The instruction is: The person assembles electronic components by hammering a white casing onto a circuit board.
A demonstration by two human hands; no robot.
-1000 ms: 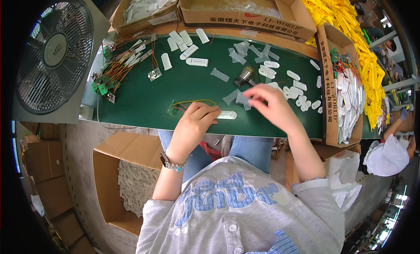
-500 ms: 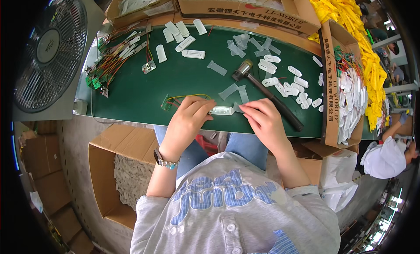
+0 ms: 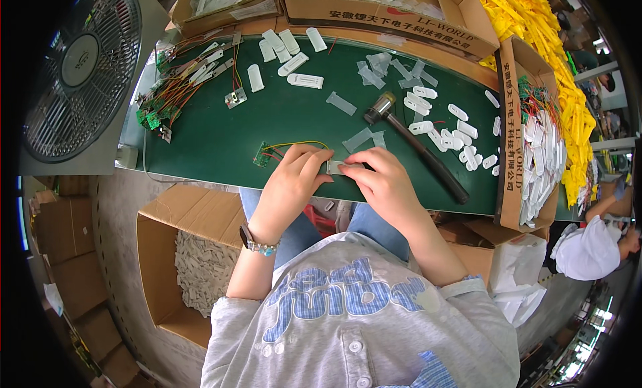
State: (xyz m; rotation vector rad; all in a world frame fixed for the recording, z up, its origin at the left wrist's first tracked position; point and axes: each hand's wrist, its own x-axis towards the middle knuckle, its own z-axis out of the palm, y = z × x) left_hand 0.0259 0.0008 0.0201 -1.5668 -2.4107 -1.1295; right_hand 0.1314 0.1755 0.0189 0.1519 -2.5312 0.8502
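Near the front edge of the table, a small white plastic casing (image 3: pixel 335 167) lies between my hands, mostly covered by fingers. My left hand (image 3: pixel 297 173) is closed in a pinch on its left end. Fingers of my right hand (image 3: pixel 382 177) are closed over its right end; the clear film piece they held is hidden now. Yellow and red wires run from a small green circuit board (image 3: pixel 261 155) to my left fingers. Just beyond my right hand lie translucent film strips (image 3: pixel 358 139). A dark-handled mallet (image 3: pixel 421 151) lies slantwise to the right.
Loose white casings (image 3: pixel 305 81) lie at the back, smaller white covers (image 3: pixel 458 112) at the right. Wired boards (image 3: pixel 150 117) are heaped at left beside a fan (image 3: pixel 80 64). A carton (image 3: pixel 509 141) of wired parts bounds the right side. Further right, another person (image 3: pixel 587 247) works.
My right hand has moved left, bringing the clear film piece onto the casing's right end. My left hand keeps its pinch. The whole view has shifted slightly.
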